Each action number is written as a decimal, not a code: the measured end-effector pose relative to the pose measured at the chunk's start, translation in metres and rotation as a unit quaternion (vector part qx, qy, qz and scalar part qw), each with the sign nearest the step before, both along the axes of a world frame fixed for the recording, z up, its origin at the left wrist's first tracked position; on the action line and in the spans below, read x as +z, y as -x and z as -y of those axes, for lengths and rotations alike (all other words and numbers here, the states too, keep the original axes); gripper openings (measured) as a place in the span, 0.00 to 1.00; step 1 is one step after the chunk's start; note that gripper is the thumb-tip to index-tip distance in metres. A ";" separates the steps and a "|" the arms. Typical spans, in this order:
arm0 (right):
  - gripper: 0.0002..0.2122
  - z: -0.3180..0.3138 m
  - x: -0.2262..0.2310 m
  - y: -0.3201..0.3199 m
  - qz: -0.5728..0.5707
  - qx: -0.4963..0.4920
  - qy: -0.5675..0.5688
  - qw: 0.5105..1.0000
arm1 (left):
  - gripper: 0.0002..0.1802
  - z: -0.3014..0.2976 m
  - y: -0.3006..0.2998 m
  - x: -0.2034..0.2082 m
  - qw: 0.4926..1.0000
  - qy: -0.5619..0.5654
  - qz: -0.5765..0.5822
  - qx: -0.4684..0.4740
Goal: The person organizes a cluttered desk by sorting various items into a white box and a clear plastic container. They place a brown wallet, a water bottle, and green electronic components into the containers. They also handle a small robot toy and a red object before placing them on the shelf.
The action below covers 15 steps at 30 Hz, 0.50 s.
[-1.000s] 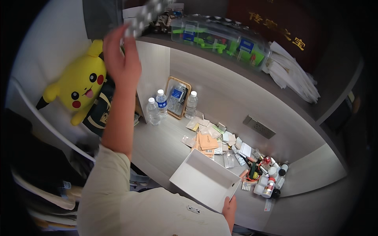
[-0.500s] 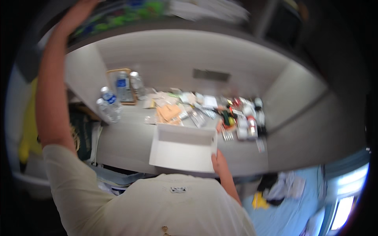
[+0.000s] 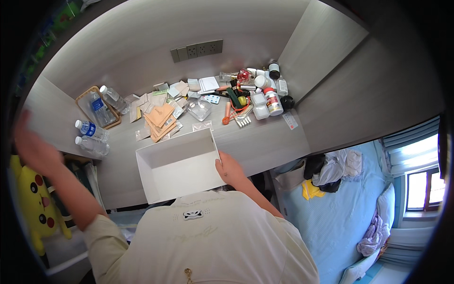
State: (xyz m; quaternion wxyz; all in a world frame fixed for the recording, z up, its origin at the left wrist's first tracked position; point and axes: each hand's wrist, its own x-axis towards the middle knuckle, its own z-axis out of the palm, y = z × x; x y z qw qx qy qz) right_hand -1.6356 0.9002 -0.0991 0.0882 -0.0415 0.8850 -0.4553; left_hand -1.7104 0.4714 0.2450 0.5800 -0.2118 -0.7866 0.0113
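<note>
Lowered from the high shelf it was reaching toward a moment ago, the left hand (image 3: 32, 147) now hangs blurred at the left edge of the frame, level with the water bottles (image 3: 92, 137); the blister strip it held up earlier can no longer be made out, and whether its grip is wide or closed I cannot tell through the blur. By contrast the right hand (image 3: 230, 171) has kept its place, its grip holding the near right corner of the white box (image 3: 177, 163), which sits open and empty at the front edge of the worktop (image 3: 265, 142), just left of the frame's centre. That suggests the reach upward is over and attention is back on the box. Its walls are flat, matte card with crisp folded edges. Behind it, toward the upper middle, lies a loose scatter of tan paper sachets (image 3: 160, 120), thin and square, with clear crinkly packets among them. Further right a cluster of small plastic pill bottles (image 3: 270, 97) stands near an orange-handled tool (image 3: 227, 111). A shallow wooden tray (image 3: 97, 106) at the upper left holds another clear bottle. A yellow plush toy (image 3: 33, 203), soft and rounded, sits at the lower left.
</note>
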 end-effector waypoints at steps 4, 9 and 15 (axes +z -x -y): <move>0.19 -0.005 -0.004 0.002 0.014 -0.008 -0.003 1.000 | 0.26 -0.064 -0.028 -0.185 0.910 -0.110 0.394 0.065; 0.21 -0.014 0.018 0.007 0.096 0.021 0.065 0.993 | 0.42 -0.055 -0.087 -0.319 0.725 -0.334 0.599 0.067; 0.26 -0.084 -0.033 0.038 -0.102 -0.120 -0.091 0.983 | 0.45 -0.092 -0.115 -0.304 0.564 -0.402 0.720 0.028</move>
